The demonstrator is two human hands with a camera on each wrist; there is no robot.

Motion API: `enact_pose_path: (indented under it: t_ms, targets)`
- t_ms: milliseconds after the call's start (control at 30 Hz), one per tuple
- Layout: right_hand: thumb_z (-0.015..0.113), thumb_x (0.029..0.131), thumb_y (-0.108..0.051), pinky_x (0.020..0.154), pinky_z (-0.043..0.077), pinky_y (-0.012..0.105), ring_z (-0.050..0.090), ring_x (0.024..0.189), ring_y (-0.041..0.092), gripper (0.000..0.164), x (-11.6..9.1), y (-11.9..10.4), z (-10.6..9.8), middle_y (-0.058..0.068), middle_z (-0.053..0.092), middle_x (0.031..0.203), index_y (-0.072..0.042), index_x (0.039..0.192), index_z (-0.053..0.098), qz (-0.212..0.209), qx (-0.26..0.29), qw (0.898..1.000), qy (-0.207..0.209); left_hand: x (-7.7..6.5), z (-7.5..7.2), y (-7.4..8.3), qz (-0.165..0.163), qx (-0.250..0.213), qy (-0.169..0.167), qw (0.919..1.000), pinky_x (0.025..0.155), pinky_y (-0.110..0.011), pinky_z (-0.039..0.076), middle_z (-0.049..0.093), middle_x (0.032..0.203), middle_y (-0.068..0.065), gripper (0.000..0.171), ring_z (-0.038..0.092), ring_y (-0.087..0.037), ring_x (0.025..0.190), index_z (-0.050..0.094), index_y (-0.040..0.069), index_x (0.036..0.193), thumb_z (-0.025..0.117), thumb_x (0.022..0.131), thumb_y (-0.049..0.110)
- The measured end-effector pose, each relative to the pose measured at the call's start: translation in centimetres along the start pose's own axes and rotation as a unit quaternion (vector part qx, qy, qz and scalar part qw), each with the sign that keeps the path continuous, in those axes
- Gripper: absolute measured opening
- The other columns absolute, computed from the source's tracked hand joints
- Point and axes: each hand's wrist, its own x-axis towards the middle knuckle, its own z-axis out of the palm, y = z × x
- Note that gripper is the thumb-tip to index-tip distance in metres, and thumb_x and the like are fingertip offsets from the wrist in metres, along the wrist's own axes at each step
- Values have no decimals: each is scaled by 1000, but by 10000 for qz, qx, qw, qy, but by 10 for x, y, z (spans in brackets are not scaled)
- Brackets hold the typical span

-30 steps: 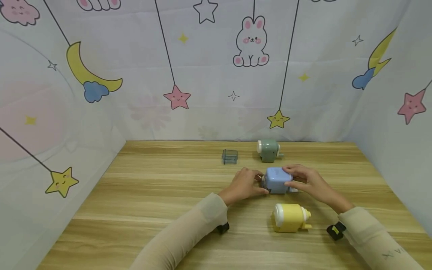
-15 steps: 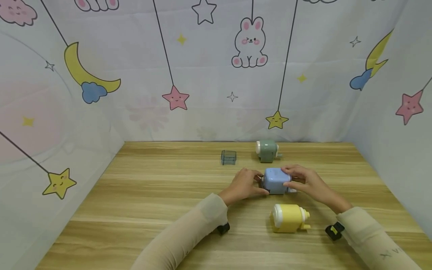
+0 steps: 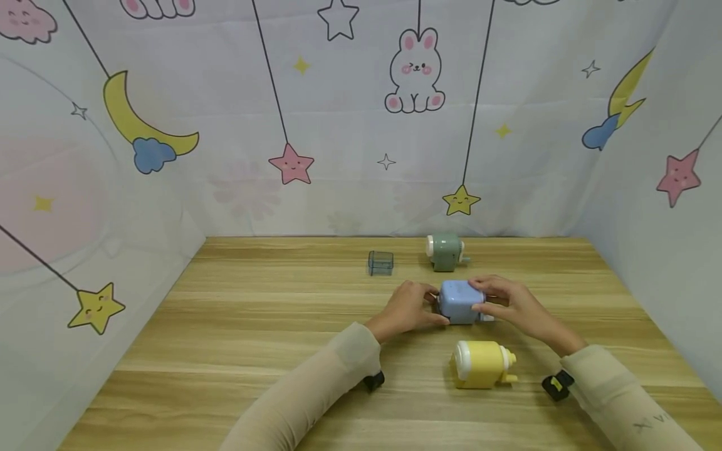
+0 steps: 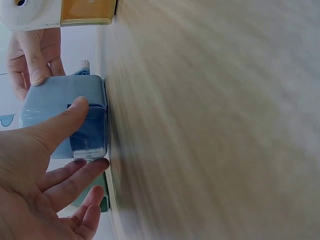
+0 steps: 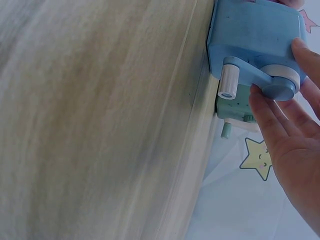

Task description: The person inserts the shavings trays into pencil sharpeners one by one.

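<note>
A blue crank pencil sharpener [image 3: 459, 302] sits on the wooden table between both hands. My left hand [image 3: 407, 310] is at its front end. In the left wrist view, the thumb and fingers pinch across the see-through shavings drawer [image 4: 90, 131], which sits in the lower front of the body. From the crank side, my right hand [image 3: 514, 307] holds the body, its thumb [image 5: 306, 57] on the edge and fingertips close by the crank hub [image 5: 279, 89]. The white crank handle [image 5: 229, 81] hangs beside the body. Part of the front is hidden by the left hand.
Nearer to me stands a yellow pencil sharpener [image 3: 482, 365]. Behind the blue one is a green pencil sharpener [image 3: 444, 252], with a loose see-through drawer [image 3: 380, 264] to its left. Patterned white cloth [image 3: 338, 200] rises at the table's back edge.
Both hands stay at the blue sharpener with almost no movement. The whole head view has shifted slightly, so the background and objects sit a little further left.
</note>
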Motion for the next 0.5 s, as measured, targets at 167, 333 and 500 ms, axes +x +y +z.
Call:
enact_pose_path:
  t_ms: [167, 333, 500]
  targets:
    - [66, 78, 6, 79, 43, 46, 52, 103, 33, 40, 0, -2, 0, 25, 50, 120, 10, 115, 53, 19, 8, 10000, -4, 1, 0, 0, 4, 23, 8, 10000, 76, -18, 41, 65, 93, 6, 60, 55, 0, 83, 62, 12, 112, 77, 66, 46]
    - [66, 78, 6, 80, 43, 46, 52, 103, 32, 40, 0, 0, 0, 25, 50, 120, 9, 116, 53, 10, 37, 10000, -1, 1, 1, 0, 33, -17, 9, 10000, 75, -17, 42, 65, 94, 5, 59, 56, 0, 83, 62, 12, 112, 77, 66, 45]
    - [66, 79, 5, 80, 43, 46, 52, 103, 33, 40, -1, 1, 0, 25, 49, 121, 9, 117, 53, 57, 77, 10000, -14, 3, 4, 1, 36, -140, -2, 9999, 73, -16, 41, 65, 95, 6, 57, 55, 1, 82, 61, 13, 113, 77, 67, 44]
